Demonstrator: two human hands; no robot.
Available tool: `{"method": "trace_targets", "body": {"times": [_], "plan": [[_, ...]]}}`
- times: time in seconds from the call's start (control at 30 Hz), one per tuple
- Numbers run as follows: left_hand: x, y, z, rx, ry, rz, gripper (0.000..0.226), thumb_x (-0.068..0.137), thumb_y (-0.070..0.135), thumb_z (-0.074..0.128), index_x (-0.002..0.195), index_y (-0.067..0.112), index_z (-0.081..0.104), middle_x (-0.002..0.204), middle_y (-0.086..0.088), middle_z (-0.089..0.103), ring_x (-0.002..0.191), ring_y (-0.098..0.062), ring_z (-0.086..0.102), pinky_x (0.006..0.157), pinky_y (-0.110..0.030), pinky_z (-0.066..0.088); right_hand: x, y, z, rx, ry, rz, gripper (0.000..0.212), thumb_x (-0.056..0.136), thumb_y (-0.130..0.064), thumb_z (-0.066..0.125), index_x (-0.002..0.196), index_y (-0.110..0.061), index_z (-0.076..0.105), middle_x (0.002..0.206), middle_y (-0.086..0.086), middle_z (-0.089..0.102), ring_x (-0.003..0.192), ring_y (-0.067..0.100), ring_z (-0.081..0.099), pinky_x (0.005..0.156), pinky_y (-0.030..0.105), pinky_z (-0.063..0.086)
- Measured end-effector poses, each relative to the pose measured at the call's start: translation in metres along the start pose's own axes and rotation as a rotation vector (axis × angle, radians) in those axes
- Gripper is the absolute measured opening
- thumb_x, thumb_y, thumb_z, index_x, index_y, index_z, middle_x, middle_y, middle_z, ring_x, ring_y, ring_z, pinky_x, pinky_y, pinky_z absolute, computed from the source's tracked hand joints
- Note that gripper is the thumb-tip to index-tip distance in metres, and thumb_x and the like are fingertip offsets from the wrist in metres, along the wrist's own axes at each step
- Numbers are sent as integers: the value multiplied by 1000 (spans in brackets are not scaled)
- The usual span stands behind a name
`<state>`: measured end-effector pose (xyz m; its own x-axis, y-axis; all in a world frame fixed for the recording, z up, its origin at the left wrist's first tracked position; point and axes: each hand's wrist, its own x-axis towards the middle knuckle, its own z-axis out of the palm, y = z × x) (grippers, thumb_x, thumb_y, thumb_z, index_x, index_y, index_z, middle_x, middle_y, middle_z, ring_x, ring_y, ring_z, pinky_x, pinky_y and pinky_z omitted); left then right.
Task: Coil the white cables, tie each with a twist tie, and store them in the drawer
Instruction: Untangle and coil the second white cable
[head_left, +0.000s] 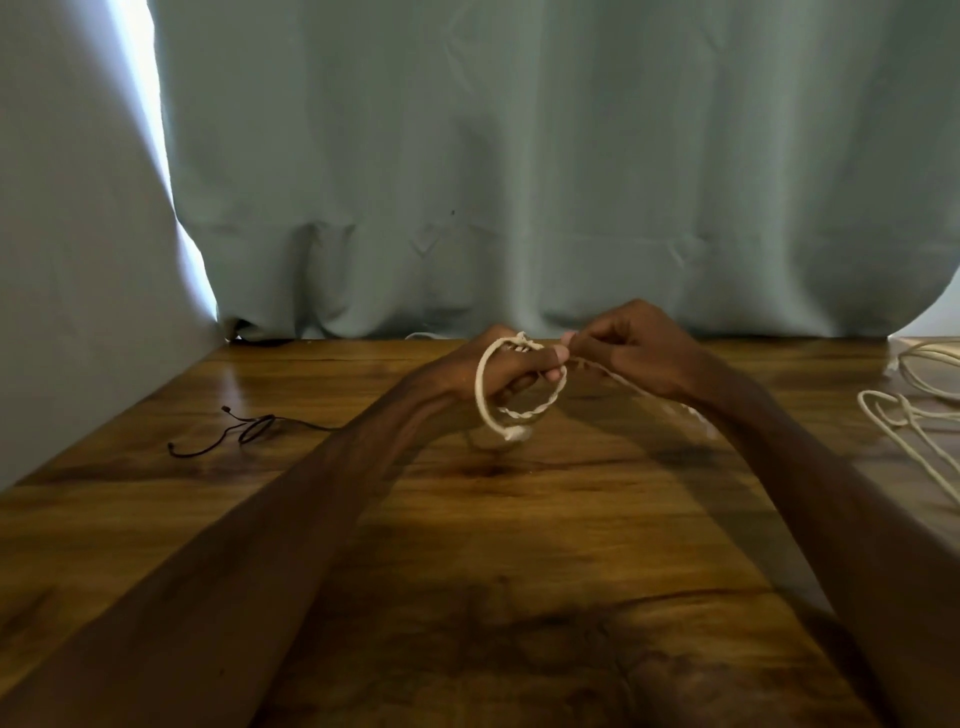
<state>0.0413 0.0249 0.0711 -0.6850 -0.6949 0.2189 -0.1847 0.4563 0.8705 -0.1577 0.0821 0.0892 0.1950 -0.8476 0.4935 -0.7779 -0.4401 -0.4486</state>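
White cable (491, 395), looped, hangs gripped in the left hand (483, 371); the right hand (631, 345) pinches its loose strand above the wooden table (467, 545).

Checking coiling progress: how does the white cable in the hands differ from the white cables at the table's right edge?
The held cable is wound into a small loop; the loose cables sprawl in wide loops. The held cable is gripped by the left hand and right hand; the loose cables lie untouched. Both are white.
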Motion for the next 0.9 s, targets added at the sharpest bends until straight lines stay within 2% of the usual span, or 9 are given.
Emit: {"method": "trace_targets", "body": {"times": [0.07,0.13,0.23,0.37,0.5,0.63,0.7,0.77,0.9], "plan": [[-2,1,-6,-22,-100,52,39,104,35,56,77,6,59,56,-8,57,44,-17,47,48,-27,35,-4,1,-9,75,99,21,39,93,-49,69,72,-17,81,56,2,68,51,17,57,58,28,46],[-2,-2,-14,-10,-29,-3,38,103,37,57,74,13,60,50,3,51,42,-11,38,45,-23,30,-6,8,-18,111,184,28,42,87,-55,74,70,-18,80,58,3,70,56,27,63,60,30,49],[0,-3,-15,-114,-94,-62,41,102,44,56,76,12,57,48,5,40,40,-10,31,43,-23,28,-8,19,-31,-23,188,22,37,76,-62,80,78,-26,81,71,-6,75,64,12,68,62,28,51],[0,4,-15,-291,-185,-219,44,107,45,40,77,14,48,44,12,26,33,0,19,31,-14,20,-7,43,-33,-190,186,50,18,79,-38,87,91,-25,81,86,-10,76,70,-3,65,62,16,45],[-9,12,-15,-240,-299,-180,39,103,46,46,77,17,52,48,13,25,40,-4,13,37,-17,15,-14,63,-34,-288,467,306,14,81,-13,77,87,-25,78,89,-2,77,88,21,72,77,34,55],[-16,24,-18,-135,-262,-91,40,108,35,44,77,16,60,48,9,29,41,-7,16,40,-18,22,-20,59,-36,-304,638,500,15,80,-34,80,88,-21,77,86,2,78,85,29,74,76,38,60],[-16,21,-23,-131,-227,-112,38,106,34,48,78,15,67,55,5,33,45,-8,21,40,-17,22,-19,55,-37,-182,745,520,25,82,-43,79,87,-19,78,81,5,77,78,27,73,75,40,61],[-15,17,-26,-127,-183,-158,38,105,32,50,79,15,73,57,5,32,46,-7,22,40,-17,20,-15,50,-38,98,752,569,27,86,-41,75,87,-13,79,70,4,70,60,20,65,60,30,55],[-12,10,-20,53,1,-186,38,107,29,50,83,9,71,45,9,38,35,-3,32,41,-16,27,-7,44,-43,879,291,673,14,102,-12,55,104,-19,67,53,-7,40,32,1,31,32,13,20]]}}
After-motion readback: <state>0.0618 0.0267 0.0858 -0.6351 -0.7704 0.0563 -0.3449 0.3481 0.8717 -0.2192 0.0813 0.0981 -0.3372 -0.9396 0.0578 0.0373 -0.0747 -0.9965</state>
